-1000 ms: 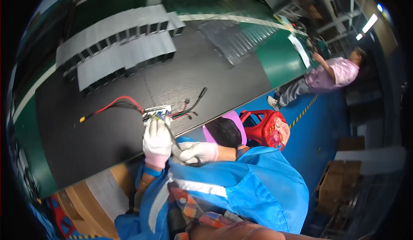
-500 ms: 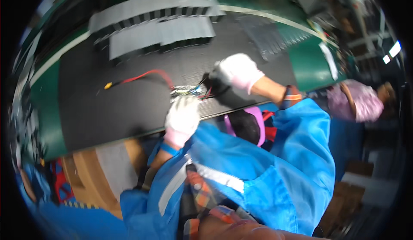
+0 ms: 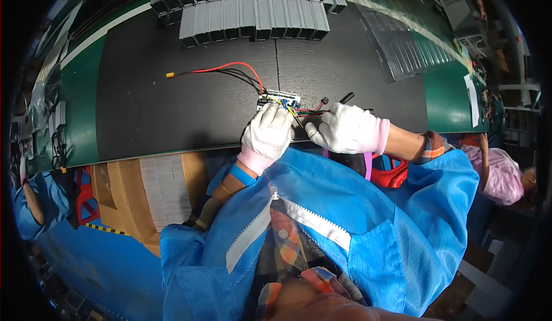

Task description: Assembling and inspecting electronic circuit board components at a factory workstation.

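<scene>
My left hand (image 3: pixel 268 131), in a white glove, is closed on the near edge of a small circuit board (image 3: pixel 280 96) on the black mat. A red wire (image 3: pixel 236 64) with a yellow connector (image 3: pixel 170 75) runs from the board to the left. Thin yellow, blue, red and black wires (image 3: pixel 310 113) leave its right side toward my right hand (image 3: pixel 349 128). That hand, gloved too, has its fingers curled over the wires; its palm side is hidden. A black cable end (image 3: pixel 347 98) and a small black plug (image 3: pixel 325 100) show just beyond it.
Two rows of grey rectangular housings (image 3: pixel 253 19) stand at the far side of the black mat (image 3: pixel 149 108). Clear plastic trays (image 3: pixel 402 48) lie at the far right. Below the bench's left side is an open cardboard box (image 3: pixel 123 200). Another person (image 3: pixel 497 171) is at the right.
My right hand has moved nearer to me, from beyond the board's right side to just in front of the wires. My left hand stays at the board. The whole view has shifted.
</scene>
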{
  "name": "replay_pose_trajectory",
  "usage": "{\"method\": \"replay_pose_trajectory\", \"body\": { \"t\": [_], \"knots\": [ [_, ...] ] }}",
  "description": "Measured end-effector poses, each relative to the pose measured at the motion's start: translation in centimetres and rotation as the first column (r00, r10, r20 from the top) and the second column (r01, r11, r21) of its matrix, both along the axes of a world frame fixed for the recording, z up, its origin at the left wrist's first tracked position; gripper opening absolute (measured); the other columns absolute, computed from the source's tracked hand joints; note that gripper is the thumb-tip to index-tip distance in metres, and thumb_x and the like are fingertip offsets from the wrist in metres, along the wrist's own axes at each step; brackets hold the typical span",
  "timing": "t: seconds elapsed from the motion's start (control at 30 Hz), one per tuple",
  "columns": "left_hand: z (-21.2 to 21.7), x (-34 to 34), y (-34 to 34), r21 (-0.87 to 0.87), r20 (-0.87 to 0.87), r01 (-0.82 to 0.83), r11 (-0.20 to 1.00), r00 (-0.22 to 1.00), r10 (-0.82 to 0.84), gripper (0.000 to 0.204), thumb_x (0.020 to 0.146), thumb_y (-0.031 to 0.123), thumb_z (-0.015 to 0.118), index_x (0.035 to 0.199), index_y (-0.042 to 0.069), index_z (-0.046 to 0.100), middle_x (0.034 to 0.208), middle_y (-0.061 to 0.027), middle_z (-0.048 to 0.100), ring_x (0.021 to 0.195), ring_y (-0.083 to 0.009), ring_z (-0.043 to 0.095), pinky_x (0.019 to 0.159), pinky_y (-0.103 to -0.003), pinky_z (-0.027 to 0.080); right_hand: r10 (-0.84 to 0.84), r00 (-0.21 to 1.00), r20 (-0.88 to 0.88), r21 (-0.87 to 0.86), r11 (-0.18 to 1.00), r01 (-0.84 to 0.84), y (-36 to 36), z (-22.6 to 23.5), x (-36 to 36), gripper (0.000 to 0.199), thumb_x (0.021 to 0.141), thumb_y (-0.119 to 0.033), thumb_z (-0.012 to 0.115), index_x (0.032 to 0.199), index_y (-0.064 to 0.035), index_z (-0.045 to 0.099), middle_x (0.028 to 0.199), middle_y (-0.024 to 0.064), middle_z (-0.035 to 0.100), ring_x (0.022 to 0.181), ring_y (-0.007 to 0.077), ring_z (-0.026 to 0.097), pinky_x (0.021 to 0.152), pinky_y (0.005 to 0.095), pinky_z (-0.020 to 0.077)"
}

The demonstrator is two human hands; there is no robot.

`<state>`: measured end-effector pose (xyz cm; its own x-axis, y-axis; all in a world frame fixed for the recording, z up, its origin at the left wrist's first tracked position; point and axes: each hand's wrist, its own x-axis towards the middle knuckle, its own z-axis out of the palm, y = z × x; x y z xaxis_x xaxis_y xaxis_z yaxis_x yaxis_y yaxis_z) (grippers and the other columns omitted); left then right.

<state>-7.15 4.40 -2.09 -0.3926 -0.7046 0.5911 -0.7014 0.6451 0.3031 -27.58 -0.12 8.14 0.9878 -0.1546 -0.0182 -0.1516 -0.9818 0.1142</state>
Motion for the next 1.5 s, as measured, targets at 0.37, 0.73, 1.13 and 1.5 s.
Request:
{"method": "replay_pose_trajectory", "body": {
  "t": [0.37,0.73,1.13,1.5],
  "knots": [
    [0.3,-0.4,0.0,0.033,0.032,-0.116,0.993,0.993,0.115,0.033,0.075,0.016,0.067,0.106,0.006,0.062,0.105,-0.0116,0.062,0.093,-0.0295,0.062,0.077,-0.038,0.052,0.019,0.997,0.074,0.015,1.000,-0.020,-1.6,-0.4,-1.2,0.023,0.078,-0.017,0.058,0.085,0.0052,0.058,0.054,0.0135,0.051,0.046,0.0266,0.056,0.036,0.0379,0.0422],
    [0.6,-0.7,-1.2,-0.043,0.288,-0.089,0.995,0.953,0.098,0.023,0.074,0.013,0.062,0.096,0.010,0.068,0.090,-0.0034,0.066,0.080,-0.0197,0.064,0.065,-0.032,0.051,-0.103,0.995,0.018,-0.366,0.925,0.102,-5.4,-2.5,-4.0,0.028,0.083,-0.020,0.049,0.107,-0.0071,0.057,0.063,0.0020,0.054,0.062,0.0172,0.054,0.055,0.0315,0.0428],
    [1.5,-0.5,-1.6,0.033,0.308,-0.068,0.997,0.950,0.055,0.025,0.075,0.013,0.060,0.099,0.010,0.067,0.085,-0.0025,0.064,0.075,-0.0177,0.062,0.061,-0.030,0.050,-0.100,0.981,0.169,-0.284,0.948,0.145,-0.6,-5.5,-4.6,0.035,0.082,-0.016,0.051,0.115,-0.0046,0.057,0.069,0.0020,0.052,0.067,0.0157,0.051,0.056,0.0300,0.0408],
    [0.5,-1.0,-1.4,-0.162,0.395,-0.098,0.982,0.905,0.155,0.022,0.074,0.015,0.062,0.096,0.010,0.066,0.086,-0.0001,0.062,0.072,-0.0130,0.059,0.061,-0.027,0.047,-0.458,0.720,0.521,0.181,0.884,0.431,-3.1,-4.4,-3.7,0.029,0.081,-0.027,0.060,0.110,-0.0252,0.064,0.085,0.0040,0.057,0.081,0.0235,0.057,0.074,0.0364,0.0464]
  ]
}}
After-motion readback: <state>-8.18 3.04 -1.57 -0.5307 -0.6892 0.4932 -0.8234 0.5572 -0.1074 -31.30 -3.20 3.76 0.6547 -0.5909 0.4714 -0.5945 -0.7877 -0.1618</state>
